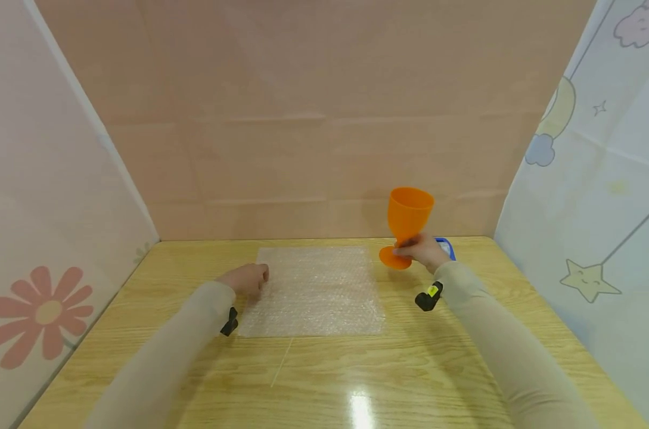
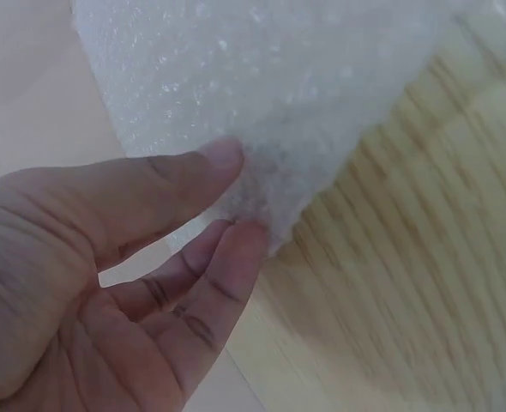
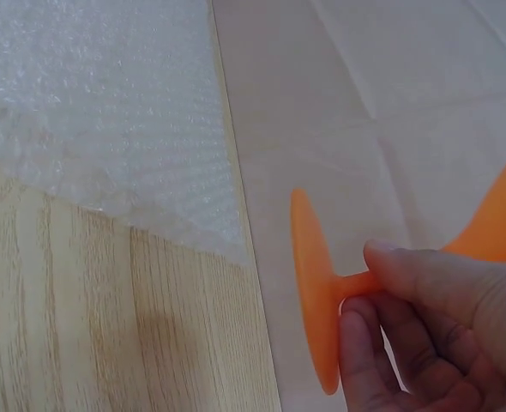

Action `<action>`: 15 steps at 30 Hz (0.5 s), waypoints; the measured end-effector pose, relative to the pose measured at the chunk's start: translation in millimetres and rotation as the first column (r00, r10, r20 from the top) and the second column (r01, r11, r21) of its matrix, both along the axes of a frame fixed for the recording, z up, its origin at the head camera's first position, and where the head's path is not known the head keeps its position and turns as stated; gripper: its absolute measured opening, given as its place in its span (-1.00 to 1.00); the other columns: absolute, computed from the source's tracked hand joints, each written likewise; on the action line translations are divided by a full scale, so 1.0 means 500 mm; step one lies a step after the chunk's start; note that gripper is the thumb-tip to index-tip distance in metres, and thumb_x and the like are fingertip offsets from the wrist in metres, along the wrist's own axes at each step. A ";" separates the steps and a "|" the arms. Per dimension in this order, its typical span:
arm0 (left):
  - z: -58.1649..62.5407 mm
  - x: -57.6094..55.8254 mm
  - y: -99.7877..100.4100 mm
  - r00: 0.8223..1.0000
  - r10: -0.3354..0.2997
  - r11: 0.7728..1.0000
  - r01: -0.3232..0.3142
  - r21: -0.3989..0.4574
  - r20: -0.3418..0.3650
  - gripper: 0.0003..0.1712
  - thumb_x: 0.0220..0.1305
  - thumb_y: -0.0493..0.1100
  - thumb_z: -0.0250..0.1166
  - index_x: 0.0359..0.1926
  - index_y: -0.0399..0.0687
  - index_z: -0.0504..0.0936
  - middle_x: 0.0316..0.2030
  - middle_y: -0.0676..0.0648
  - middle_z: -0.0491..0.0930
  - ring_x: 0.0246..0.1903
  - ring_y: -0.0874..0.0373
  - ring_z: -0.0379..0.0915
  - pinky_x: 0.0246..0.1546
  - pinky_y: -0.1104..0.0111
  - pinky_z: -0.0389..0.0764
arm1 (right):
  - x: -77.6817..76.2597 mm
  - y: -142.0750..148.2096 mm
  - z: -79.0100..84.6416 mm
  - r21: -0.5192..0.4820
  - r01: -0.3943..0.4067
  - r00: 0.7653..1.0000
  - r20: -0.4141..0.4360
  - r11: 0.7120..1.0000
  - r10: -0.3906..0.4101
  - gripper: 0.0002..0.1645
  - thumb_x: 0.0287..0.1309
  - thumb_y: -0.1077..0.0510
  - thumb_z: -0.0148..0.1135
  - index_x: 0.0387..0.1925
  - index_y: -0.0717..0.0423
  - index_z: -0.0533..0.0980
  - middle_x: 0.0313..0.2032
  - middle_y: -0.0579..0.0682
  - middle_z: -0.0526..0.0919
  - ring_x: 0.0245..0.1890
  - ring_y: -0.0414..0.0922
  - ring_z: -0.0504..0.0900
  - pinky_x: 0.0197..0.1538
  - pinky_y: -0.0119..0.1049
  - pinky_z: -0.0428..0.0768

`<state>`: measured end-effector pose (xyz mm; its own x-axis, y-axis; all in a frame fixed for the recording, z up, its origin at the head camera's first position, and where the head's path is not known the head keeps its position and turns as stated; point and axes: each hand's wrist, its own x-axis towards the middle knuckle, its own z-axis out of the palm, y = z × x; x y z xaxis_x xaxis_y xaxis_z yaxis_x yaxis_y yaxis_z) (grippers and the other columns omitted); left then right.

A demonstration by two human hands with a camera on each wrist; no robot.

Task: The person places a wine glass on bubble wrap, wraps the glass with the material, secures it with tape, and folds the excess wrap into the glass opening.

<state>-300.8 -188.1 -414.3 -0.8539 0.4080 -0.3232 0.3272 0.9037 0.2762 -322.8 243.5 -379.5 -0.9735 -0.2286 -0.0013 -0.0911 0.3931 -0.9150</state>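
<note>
An orange plastic goblet (image 1: 408, 210) is held up over the right part of the table, bowl on top and slightly tilted. My right hand (image 1: 422, 250) pinches its stem between thumb and fingers, just above the round foot (image 3: 313, 292). A sheet of bubble wrap (image 1: 319, 292) lies flat across the middle of the table. At the sheet's left edge is my left hand (image 1: 247, 279). In the left wrist view its thumb (image 2: 223, 159) and loosely bent fingers are apart, by a corner of the bubble wrap; whether they touch it is hard to tell.
A blue-rimmed container (image 1: 446, 245) is partly hidden behind my right hand. The wooden table (image 1: 324, 381) is bounded by a beige back wall (image 1: 303, 149) and patterned side panels (image 1: 614, 196).
</note>
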 end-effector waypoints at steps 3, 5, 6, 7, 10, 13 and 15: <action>-0.003 0.000 0.006 0.999 -0.026 1.000 0.026 -0.009 -0.027 -0.69 0.20 -0.33 0.31 -0.05 -0.15 0.45 -0.33 -0.03 0.54 -0.37 0.15 0.42 -0.33 0.29 0.54 | 0.001 -0.001 0.001 0.007 0.000 1.000 0.004 1.000 0.000 -0.72 0.15 0.31 0.31 -0.17 0.41 0.45 -0.33 -0.10 0.56 -0.25 -0.25 0.59 0.02 -0.18 0.60; -0.005 0.000 0.012 0.998 -0.046 0.999 0.045 -0.008 -0.040 -0.68 0.19 -0.33 0.31 -0.05 -0.16 0.45 -0.34 -0.03 0.54 -0.38 0.15 0.42 -0.33 0.29 0.54 | 0.003 -0.001 0.002 0.020 0.000 1.000 0.011 1.000 0.000 -0.71 0.16 0.29 0.32 -0.17 0.40 0.45 -0.32 -0.08 0.55 -0.25 -0.24 0.58 0.04 -0.14 0.60; -0.006 0.000 0.017 0.998 -0.048 0.999 0.048 -0.005 -0.043 -0.68 0.19 -0.32 0.31 -0.04 -0.16 0.45 -0.34 -0.03 0.54 -0.38 0.16 0.41 -0.32 0.30 0.54 | 0.004 -0.001 0.003 0.031 0.002 1.000 0.013 1.000 -0.003 -0.70 0.16 0.28 0.32 -0.16 0.39 0.45 -0.31 -0.07 0.55 -0.24 -0.23 0.58 0.05 -0.12 0.59; -0.006 0.001 0.022 0.997 -0.054 0.999 0.054 -0.004 -0.048 -0.67 0.19 -0.32 0.31 -0.04 -0.17 0.46 -0.34 -0.04 0.54 -0.38 0.16 0.41 -0.31 0.30 0.54 | 0.005 -0.001 0.003 0.036 0.008 1.000 0.018 0.999 -0.008 -0.69 0.15 0.27 0.33 -0.16 0.39 0.45 -0.30 -0.07 0.56 -0.23 -0.23 0.58 0.07 -0.11 0.58; -0.006 0.001 0.045 0.997 -0.056 0.998 0.057 0.011 -0.055 -0.67 0.16 -0.30 0.34 -0.06 -0.19 0.47 -0.33 -0.04 0.54 -0.37 0.15 0.42 -0.30 0.28 0.54 | 0.006 0.000 0.005 0.051 0.030 0.999 0.032 0.998 -0.032 -0.69 0.14 0.25 0.35 -0.16 0.36 0.47 -0.29 -0.06 0.57 -0.22 -0.21 0.58 0.10 -0.08 0.57; -0.006 0.001 0.075 0.997 -0.045 0.999 0.047 0.018 -0.059 -0.67 0.16 -0.28 0.37 -0.08 -0.17 0.48 -0.33 -0.03 0.53 -0.37 0.15 0.40 -0.30 0.29 0.52 | 0.007 0.003 0.007 0.061 0.044 0.998 0.032 0.997 -0.046 -0.70 0.13 0.25 0.35 -0.17 0.35 0.48 -0.30 -0.07 0.58 -0.22 -0.21 0.58 0.10 -0.08 0.58; -0.007 0.002 0.096 0.997 -0.040 0.999 0.041 0.014 -0.063 -0.67 0.16 -0.26 0.38 -0.08 -0.15 0.48 -0.35 -0.01 0.52 -0.38 0.17 0.38 -0.30 0.31 0.51 | 0.007 0.005 0.009 0.059 0.041 0.999 0.026 0.997 -0.043 -0.70 0.14 0.26 0.34 -0.16 0.37 0.47 -0.31 -0.09 0.58 -0.22 -0.22 0.59 0.08 -0.09 0.58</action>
<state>-300.1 -139.9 -417.9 -0.8550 0.4468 -0.2632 0.3801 0.8852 0.2682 -319.3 245.8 -375.0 -0.9817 -0.1862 -0.0404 -0.0485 0.4492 -0.8921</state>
